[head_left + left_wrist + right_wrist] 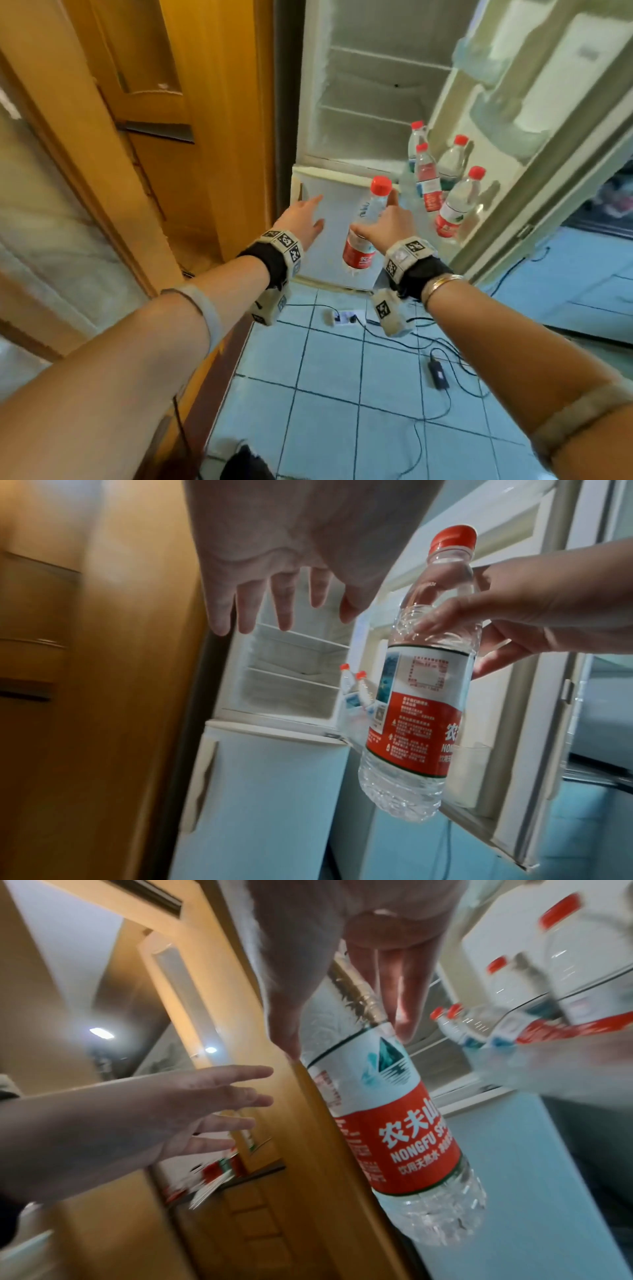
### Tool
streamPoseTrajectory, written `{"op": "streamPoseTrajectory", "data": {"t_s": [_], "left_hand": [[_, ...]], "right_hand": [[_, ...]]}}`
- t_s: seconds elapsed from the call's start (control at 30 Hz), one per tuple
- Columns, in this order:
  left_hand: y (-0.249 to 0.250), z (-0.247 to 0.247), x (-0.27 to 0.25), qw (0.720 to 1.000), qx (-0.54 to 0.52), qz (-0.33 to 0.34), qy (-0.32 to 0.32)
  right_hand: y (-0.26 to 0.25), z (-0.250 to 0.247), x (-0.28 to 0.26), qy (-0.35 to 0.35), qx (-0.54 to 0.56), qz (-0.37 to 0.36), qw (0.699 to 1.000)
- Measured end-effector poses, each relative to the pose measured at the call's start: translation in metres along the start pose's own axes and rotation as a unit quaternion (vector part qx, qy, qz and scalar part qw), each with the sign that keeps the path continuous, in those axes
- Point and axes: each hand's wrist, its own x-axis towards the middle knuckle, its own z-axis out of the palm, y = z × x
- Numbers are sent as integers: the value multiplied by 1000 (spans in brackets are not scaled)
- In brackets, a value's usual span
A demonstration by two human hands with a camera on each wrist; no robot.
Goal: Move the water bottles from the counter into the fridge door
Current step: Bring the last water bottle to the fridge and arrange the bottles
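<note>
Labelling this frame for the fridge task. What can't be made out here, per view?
- Head view: the door shelf under the four stored bottles is hidden by them; the counter is out of frame.
- Left wrist view: stored bottles are mostly hidden behind the held bottle.
- Right wrist view: stored bottles at right are blurred, count unclear; the held bottle's cap is hidden by the right hand.
- Left hand is open, holding nothing.

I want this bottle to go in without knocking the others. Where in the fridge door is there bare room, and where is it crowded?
The door's bottom rack is crowded: four red-capped bottles cluster there. Its near end, past the closest bottle, looks free. The upper door bins look bare. The right hand holds the carried bottle; the left hand is open.
</note>
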Motion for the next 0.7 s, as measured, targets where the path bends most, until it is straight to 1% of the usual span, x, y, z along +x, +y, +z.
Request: {"op": "streamPoseTrajectory", "data": {"t_s": [0.1,0.17,0.23,0.33,0.43,0.53,0.7], "left_hand": [[14,5,38,999,5,46,-23],[25,7,61,995,-4,88,-36],[34,9,82,990,-9,132,-49],[46,12,116,981,-13,178,-70],[59,17,141,972,-21,214,-94],[73,24,156,963,-31,247,-106],[95,44,180,952,-25,281,-116]], "right_hand": [[16,-9,19,39,-11,43,998],[22,-19,28,67,-7,80,995],[27,-29,35,93,-4,116,989],[28,-44,42,144,-5,163,976],[32,-59,47,183,18,209,960],[39,-69,51,210,30,240,947],[52,-75,64,244,48,262,933]]}}
